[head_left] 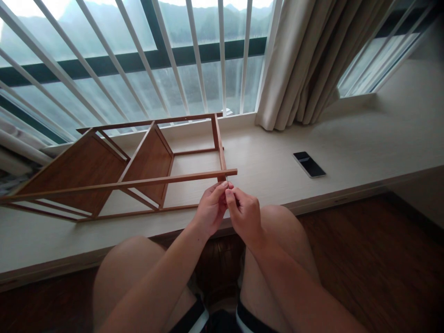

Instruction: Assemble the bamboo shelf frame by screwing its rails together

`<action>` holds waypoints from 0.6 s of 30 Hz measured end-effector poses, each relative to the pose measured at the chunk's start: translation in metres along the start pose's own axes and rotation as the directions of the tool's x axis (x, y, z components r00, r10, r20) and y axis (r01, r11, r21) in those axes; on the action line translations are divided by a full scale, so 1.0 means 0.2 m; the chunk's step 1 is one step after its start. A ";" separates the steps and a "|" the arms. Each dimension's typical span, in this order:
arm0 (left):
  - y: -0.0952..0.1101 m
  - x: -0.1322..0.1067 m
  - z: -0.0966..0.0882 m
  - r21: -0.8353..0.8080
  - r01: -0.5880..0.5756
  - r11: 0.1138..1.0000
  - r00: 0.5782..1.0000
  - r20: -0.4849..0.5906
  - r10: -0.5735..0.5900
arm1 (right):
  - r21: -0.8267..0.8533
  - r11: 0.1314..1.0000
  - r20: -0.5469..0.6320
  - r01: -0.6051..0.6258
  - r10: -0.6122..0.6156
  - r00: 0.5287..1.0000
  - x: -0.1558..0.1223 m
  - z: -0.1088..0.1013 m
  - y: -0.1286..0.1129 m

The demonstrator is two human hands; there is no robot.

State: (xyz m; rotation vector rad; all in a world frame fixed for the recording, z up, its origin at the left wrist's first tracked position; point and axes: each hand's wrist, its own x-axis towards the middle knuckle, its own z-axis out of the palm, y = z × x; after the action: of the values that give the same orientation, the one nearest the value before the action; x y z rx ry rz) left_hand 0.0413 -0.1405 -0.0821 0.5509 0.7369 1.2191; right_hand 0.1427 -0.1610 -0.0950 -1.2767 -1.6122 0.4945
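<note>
A brown wooden shelf frame (180,176) lies on its side on the pale window ledge, with two panels set across it. Close to the end of its near rail, a thin metal rod (227,178) sticks up from between my fingertips towards the wood; whether it is a screw or a hex key I cannot tell. My left hand (212,207) is closed in a pinch on it from the left. From the right, my right hand (245,213) is closed too, thumb and forefinger meeting at the rod's lower end. My fingers hide most of the rod.
A dark-screened phone (309,164) lies on the ledge (270,152) to the right. Behind the frame stand white window bars (222,55) and a beige curtain (294,64). My knees (286,226) are against the ledge's front edge, above a dark wooden floor (364,249).
</note>
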 end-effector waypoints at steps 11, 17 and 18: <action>0.00 0.00 0.00 0.114 -0.009 0.993 1.000 0.010 0.008 | 0.407 0.899 0.071 -0.164 0.148 0.987 -0.02 0.03 -0.01; 0.01 -0.01 0.02 0.150 -0.027 0.988 0.999 0.050 0.020 | 0.559 0.802 0.067 -0.212 0.211 0.975 0.00 0.03 -0.03; 0.01 -0.01 0.02 0.163 -0.028 0.986 0.998 0.054 0.019 | 0.618 0.753 0.077 -0.226 0.228 0.971 0.00 0.03 -0.03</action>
State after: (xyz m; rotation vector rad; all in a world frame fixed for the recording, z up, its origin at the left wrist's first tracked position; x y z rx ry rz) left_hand 0.0422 -0.1412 -0.0775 0.7265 0.7921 1.1675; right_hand 0.1337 -0.1610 -0.0925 -0.9495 -1.1316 1.0813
